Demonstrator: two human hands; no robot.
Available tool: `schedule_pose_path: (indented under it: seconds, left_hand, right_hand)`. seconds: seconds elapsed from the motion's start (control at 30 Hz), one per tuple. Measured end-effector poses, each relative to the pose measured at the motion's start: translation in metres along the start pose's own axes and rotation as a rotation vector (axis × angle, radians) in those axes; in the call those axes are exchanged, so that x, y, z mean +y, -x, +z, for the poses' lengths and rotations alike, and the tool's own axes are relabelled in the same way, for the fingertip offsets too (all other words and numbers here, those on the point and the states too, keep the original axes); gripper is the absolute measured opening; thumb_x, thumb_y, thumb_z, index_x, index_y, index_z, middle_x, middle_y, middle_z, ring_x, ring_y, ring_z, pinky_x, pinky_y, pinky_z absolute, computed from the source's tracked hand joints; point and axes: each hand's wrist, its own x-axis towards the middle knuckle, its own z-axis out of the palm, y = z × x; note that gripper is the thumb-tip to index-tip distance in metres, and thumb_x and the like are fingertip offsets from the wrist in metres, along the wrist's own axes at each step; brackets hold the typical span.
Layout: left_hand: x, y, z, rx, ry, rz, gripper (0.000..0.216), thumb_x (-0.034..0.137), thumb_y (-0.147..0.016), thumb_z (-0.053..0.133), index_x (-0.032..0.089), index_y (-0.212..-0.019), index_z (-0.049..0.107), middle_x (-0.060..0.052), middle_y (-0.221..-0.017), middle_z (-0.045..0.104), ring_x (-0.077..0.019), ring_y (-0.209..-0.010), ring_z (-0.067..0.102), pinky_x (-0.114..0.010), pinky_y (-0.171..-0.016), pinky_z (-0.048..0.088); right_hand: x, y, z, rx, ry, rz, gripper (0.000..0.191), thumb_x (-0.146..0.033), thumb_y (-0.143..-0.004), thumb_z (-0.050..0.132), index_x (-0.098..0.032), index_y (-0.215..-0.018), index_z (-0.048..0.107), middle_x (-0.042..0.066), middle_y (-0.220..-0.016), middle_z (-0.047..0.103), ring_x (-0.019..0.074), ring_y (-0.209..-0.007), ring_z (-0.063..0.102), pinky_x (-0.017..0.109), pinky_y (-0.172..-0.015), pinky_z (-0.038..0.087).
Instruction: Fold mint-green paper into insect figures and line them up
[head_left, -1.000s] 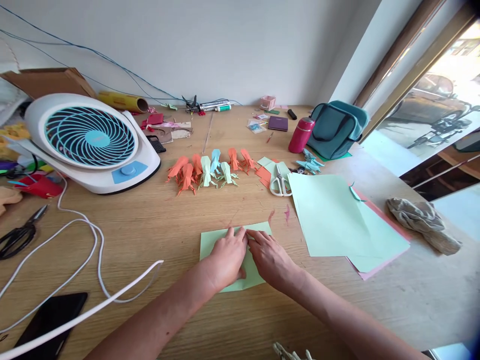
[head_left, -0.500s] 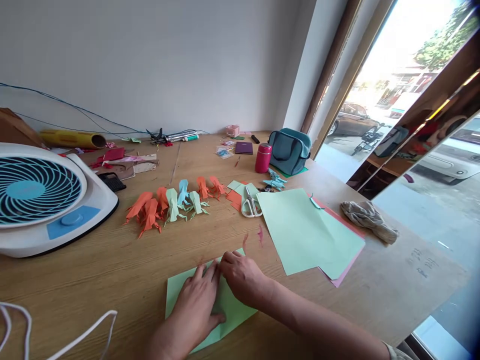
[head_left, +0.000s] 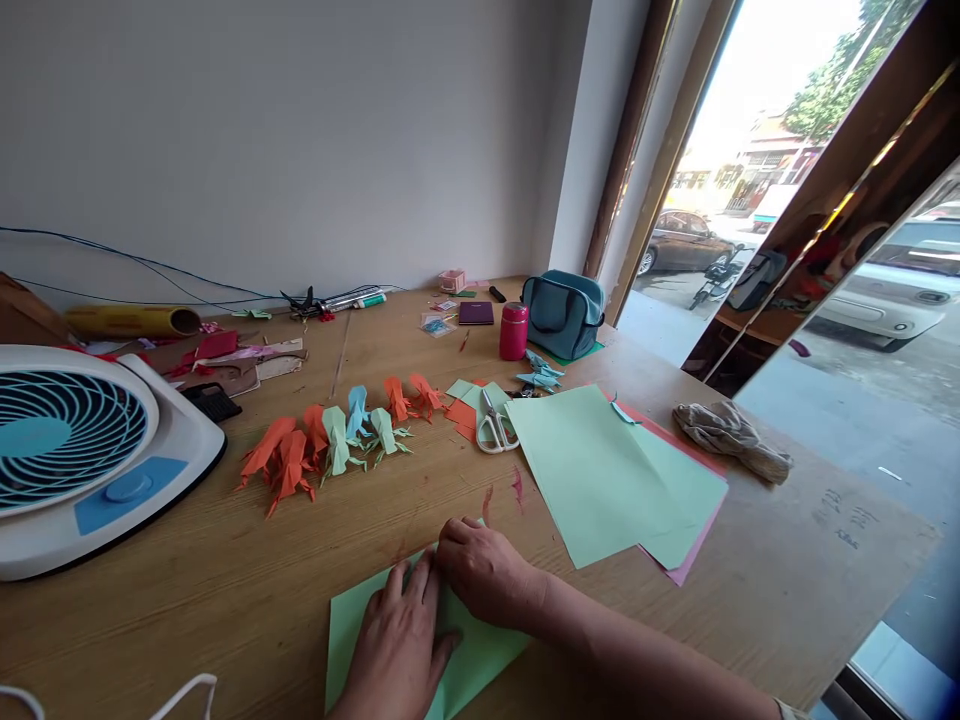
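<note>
A sheet of light green paper (head_left: 480,650) lies on the table at the bottom middle, with a crease running down it. Flat on its left part rests my left hand (head_left: 401,640), fingers stretched toward the far edge and thumb out to the right. My right hand (head_left: 487,570) is closed at the far edge, its curled fingers gripping the paper right beside my left fingertips. The fingertips of that hand are hidden beneath it. Beyond the hands stand several folded paper figures, among them an orange one (head_left: 291,470), a pale green one (head_left: 339,440) and a blue one (head_left: 358,410).
Right of the hands lies a stack of green sheets (head_left: 600,470), with scissors (head_left: 495,425) at its left. A fan (head_left: 112,450) takes up the left side. Farther back are a pink flask (head_left: 514,332) and a teal bag (head_left: 564,312). A crumpled cloth (head_left: 731,440) sits near the right edge.
The view has tilted and shifted slightly, so the table things appear lower and a little to the left. Both hands keep nearly the same places on the green paper.
</note>
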Motion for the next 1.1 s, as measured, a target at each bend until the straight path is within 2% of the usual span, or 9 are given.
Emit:
schedule_pose_path:
  seconds: [0.17,0.4,0.57,0.83,1.1]
  left_hand:
    - [-0.001,0.0,0.007,0.046,-0.013,0.006,0.055,0.02,-0.086,0.048,0.014,-0.141,0.051,-0.014,-0.143,0.053,-0.0338,-0.133,0.044,-0.048,-0.102,0.047]
    - [0.003,0.001,-0.004,-0.001,-0.05,-0.01,0.055,0.02,-0.087,0.051,0.013,-0.142,0.05,-0.014,-0.146,0.051,-0.034,-0.135,0.043,-0.047,-0.103,0.047]
    - [0.005,0.001,-0.007,0.01,-0.04,-0.01,0.054,0.021,-0.087,0.053,0.015,-0.141,0.05,-0.013,-0.148,0.049,-0.033,-0.134,0.044,-0.046,-0.102,0.047]
    - [-0.002,0.0,0.002,0.058,-0.023,0.031,0.053,0.023,-0.088,0.051,0.011,-0.139,0.051,-0.015,-0.144,0.052,-0.0338,-0.132,0.044,-0.048,-0.102,0.047]
    - [0.003,0.004,-0.007,0.056,0.045,0.028,0.052,0.033,-0.091,0.054,0.014,-0.139,0.049,-0.015,-0.147,0.048,-0.0336,-0.132,0.041,-0.049,-0.105,0.042]
  right_hand:
    - [-0.001,0.001,-0.001,0.006,-0.009,0.007,0.01,-0.011,-0.091,0.051,-0.018,-0.086,0.057,0.005,-0.086,0.063,0.0197,-0.088,0.054,0.03,-0.078,0.041]
    - [-0.001,0.002,0.0,0.021,0.012,-0.001,0.01,-0.011,-0.091,0.052,-0.018,-0.086,0.056,0.004,-0.086,0.062,0.0195,-0.088,0.053,0.03,-0.076,0.042]
    - [-0.001,0.002,-0.001,0.004,0.033,-0.02,0.01,-0.009,-0.089,0.051,-0.017,-0.087,0.057,0.005,-0.087,0.061,0.0198,-0.087,0.053,0.03,-0.079,0.042]
    - [0.0,0.001,-0.002,0.008,0.035,-0.027,0.014,-0.009,-0.093,0.048,-0.016,-0.087,0.059,0.007,-0.086,0.061,0.0204,-0.087,0.053,0.03,-0.081,0.044]
    - [0.01,0.003,-0.008,0.002,-0.286,0.07,0.012,-0.007,-0.089,0.056,-0.015,-0.085,0.065,0.008,-0.09,0.063,0.0194,-0.089,0.06,0.029,-0.082,0.047]
